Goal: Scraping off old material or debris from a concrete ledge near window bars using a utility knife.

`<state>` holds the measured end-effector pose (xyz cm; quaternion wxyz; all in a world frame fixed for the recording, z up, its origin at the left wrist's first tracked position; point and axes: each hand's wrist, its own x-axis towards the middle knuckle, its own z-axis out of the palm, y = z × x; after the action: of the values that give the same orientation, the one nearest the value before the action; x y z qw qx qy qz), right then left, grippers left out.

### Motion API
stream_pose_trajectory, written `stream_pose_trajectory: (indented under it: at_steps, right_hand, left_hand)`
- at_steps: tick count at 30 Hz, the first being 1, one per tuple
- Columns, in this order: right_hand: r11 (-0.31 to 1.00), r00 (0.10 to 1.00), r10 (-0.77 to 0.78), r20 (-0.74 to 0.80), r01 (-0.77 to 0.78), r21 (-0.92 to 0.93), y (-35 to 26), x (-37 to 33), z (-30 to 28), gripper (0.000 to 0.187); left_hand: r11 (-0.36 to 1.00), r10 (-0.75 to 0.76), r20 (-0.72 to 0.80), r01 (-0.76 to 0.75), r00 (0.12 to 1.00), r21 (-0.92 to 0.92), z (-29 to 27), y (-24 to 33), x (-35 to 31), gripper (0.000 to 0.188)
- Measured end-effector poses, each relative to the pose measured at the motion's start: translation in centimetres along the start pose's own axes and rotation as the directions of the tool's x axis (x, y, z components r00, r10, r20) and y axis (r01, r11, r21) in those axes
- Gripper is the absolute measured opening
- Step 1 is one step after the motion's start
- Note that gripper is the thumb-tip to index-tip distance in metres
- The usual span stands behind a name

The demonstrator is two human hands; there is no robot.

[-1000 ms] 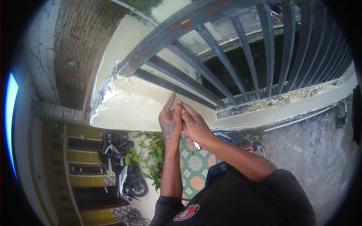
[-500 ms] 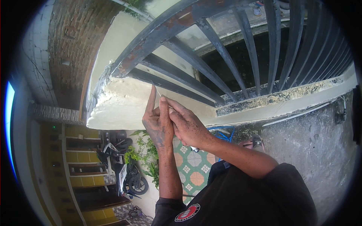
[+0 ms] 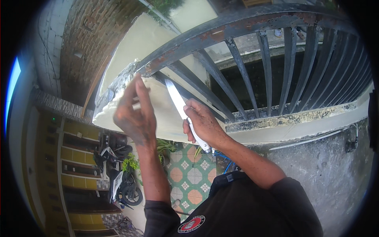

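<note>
Right hand (image 3: 204, 124) clasps knife (image 3: 180, 106) by white handle (image 3: 199, 138), blade (image 3: 173, 93) toward 11 o'clock. Left hand (image 3: 136, 118), blurred, at 9 o'clock from knife; fingers extended, palm hidden, cannot tell if gripping. Dark railing (image 3: 221, 34) at 1 o'clock from knife.

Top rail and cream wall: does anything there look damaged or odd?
Yes. The top rail has reddish, rust-like patches breaking up its dark coating. The wall has a rough, grey, broken-looking edge near the rail's left end. The knife in the right hand shows no obvious damage.
</note>
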<state>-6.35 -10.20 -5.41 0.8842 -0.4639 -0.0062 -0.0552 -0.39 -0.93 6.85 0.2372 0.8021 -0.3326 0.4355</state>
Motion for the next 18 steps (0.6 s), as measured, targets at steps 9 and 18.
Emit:
stream_pose_trajectory:
  at_steps: [9, 18]
  right_hand:
    - [0.997, 0.997, -0.072, -0.029, 0.072, 0.013, 0.6, 2.5, 5.2, 0.034]
    - [0.999, 0.997, -0.038, -0.072, 0.040, 0.031, -1.2, 2.6, 7.2, 0.028]
  left_hand:
    - [0.997, 0.026, 0.518, 0.015, 0.855, -0.074, 1.6, -4.6, 8.6, 0.048]
    - [0.992, 0.039, 0.451, 0.019, 0.892, -0.122, 2.5, -6.7, 8.5, 0.057]
